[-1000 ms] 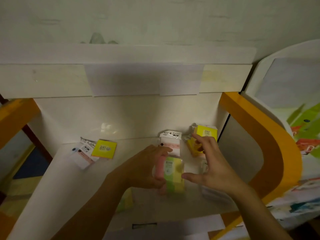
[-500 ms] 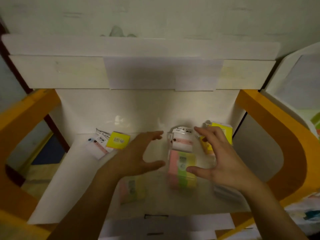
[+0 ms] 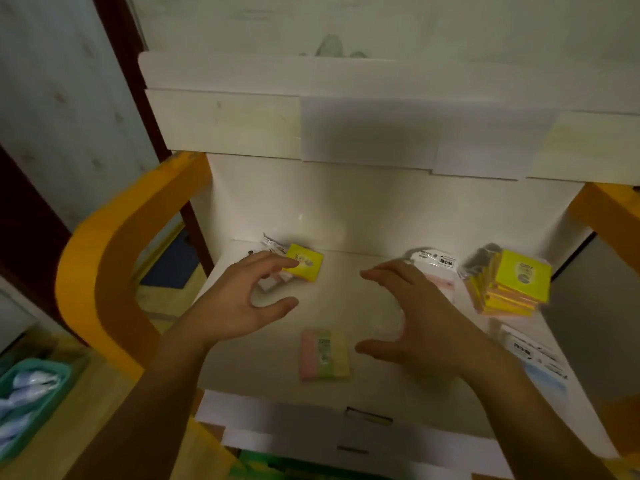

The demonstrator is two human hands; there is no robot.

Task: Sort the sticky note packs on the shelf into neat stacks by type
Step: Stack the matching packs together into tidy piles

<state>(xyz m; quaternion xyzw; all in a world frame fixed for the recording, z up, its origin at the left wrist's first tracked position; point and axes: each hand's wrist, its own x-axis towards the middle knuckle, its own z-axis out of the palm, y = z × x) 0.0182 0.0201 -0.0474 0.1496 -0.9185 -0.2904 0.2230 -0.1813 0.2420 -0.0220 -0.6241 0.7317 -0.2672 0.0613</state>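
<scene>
Both hands empty, fingers spread: left hand (image 3: 239,306) just short of the loose yellow pack (image 3: 304,267) at back left of the shelf (image 3: 346,271), right hand (image 3: 415,327) mid-shelf. Pastel striped pack (image 3: 324,355) lies at front. Risk: the yellow stack (image 3: 509,287) at right leans, a nudge likely topples it. Labels read "2201" on the stack, "2209" on the striped pack; the rest is blurred.

Both forearms reach forward; left hand (image 3: 239,303) and right hand (image 3: 420,327) hover palm-down, fingers (image 3: 270,265) loosely curved, holding nothing.
</scene>
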